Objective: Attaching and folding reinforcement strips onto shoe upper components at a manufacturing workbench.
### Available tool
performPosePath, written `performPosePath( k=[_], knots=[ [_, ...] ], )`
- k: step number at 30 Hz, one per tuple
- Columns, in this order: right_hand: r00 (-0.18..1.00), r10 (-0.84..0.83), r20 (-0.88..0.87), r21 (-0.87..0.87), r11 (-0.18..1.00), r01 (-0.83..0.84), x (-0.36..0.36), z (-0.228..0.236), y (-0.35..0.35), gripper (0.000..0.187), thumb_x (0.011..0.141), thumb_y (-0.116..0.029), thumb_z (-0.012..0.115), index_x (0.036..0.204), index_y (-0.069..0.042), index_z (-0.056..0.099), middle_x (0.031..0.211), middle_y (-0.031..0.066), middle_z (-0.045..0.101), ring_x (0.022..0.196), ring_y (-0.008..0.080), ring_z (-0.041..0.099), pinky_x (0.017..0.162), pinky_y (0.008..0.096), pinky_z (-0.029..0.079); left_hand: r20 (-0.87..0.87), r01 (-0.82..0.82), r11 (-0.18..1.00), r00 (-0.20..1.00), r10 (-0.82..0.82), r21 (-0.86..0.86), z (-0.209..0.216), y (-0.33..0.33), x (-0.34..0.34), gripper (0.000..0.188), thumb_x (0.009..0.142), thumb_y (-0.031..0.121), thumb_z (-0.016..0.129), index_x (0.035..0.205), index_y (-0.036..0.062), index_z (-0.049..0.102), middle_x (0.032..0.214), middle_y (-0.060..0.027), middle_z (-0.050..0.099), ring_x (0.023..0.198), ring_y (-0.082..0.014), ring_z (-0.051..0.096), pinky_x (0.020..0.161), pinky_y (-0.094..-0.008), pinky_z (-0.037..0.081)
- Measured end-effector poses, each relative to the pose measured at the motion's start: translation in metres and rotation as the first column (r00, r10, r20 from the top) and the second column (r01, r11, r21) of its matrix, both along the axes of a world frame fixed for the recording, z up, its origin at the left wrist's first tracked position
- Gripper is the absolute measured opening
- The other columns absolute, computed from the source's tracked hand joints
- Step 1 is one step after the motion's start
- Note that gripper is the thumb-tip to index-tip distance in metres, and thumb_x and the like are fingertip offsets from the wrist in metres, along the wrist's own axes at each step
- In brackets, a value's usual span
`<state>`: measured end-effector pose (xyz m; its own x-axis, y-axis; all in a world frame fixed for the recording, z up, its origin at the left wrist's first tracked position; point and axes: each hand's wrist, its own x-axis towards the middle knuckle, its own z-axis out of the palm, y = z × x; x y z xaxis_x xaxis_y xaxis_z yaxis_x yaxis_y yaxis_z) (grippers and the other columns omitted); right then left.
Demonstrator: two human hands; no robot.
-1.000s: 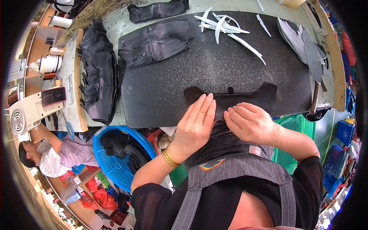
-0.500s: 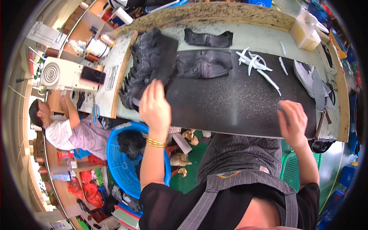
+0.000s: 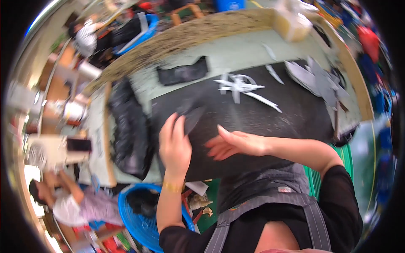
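Observation:
My left hand, with gold bangles at the wrist, is over the left part of a black board. Its fingers are closed on a thin black piece of material, smeared by motion. To its right, my right hand hovers above the board, fingers stretched and holding nothing. A long pile of black gathered pieces lies left of the board. Beyond the board lies another black piece. White curved strips cross one another on the board's far part.
Grey offcuts lie at the table's right, and a pale jug stands in the far right corner. A raised wooden edge borders the table. Below left is a blue basket holding black material. A co-worker sits by a machine.
My view has turned, shifting the scene. My right hand has swung left towards my left hand. The black piece that lay flat on the board is gone from there; my left hand now holds black material.

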<state>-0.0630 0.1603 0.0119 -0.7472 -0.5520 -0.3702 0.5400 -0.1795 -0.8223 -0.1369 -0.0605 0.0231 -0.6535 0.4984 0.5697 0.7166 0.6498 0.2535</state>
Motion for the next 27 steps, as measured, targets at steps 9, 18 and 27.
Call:
performPosePath(
  k=[9,18,27],
  knots=[
    [0.796,-0.339,-0.502,0.531,0.605,0.593,0.029,0.029,0.098,0.04,0.099,-0.034,0.067,0.124,-0.003,0.066,0.117,0.0117,0.07,0.112,0.0191,0.064,0.099,0.0377,0.049,0.212,0.342,0.886,0.935,-0.286,-0.314,-0.032,0.074,0.102,0.045,0.094,0.031,0.067,0.123,-0.0027,0.064,0.133,-0.0227,0.057,0.129,-0.0439,0.049,0.109,-0.0609,0.035],
    [0.695,0.246,-0.676,0.543,-0.471,0.695,0.076,0.0,0.258,0.053,0.077,-0.008,0.077,0.125,0.0,0.057,0.11,0.0192,0.062,0.11,0.0379,0.057,0.096,0.0445,0.046,0.116,0.642,0.766,0.765,-0.634,-0.048,0.013,0.175,0.075,0.046,0.09,0.026,0.068,0.126,-0.0018,0.061,0.132,-0.0185,0.059,0.128,-0.0342,0.052,0.108,-0.0469,0.039],
    [0.737,0.111,-0.667,0.724,0.331,0.605,0.106,0.036,0.246,0.023,0.085,0.003,0.063,0.108,-0.001,0.06,0.105,0.0122,0.059,0.101,0.0262,0.061,0.088,0.0365,0.049,0.356,0.601,0.747,0.789,-0.5,-0.283,-0.037,0.315,0.024,0.036,0.09,0.014,0.054,0.123,0.0013,0.062,0.145,-0.015,0.055,0.133,-0.0298,0.052,0.106,-0.0563,0.037]
  ],
)
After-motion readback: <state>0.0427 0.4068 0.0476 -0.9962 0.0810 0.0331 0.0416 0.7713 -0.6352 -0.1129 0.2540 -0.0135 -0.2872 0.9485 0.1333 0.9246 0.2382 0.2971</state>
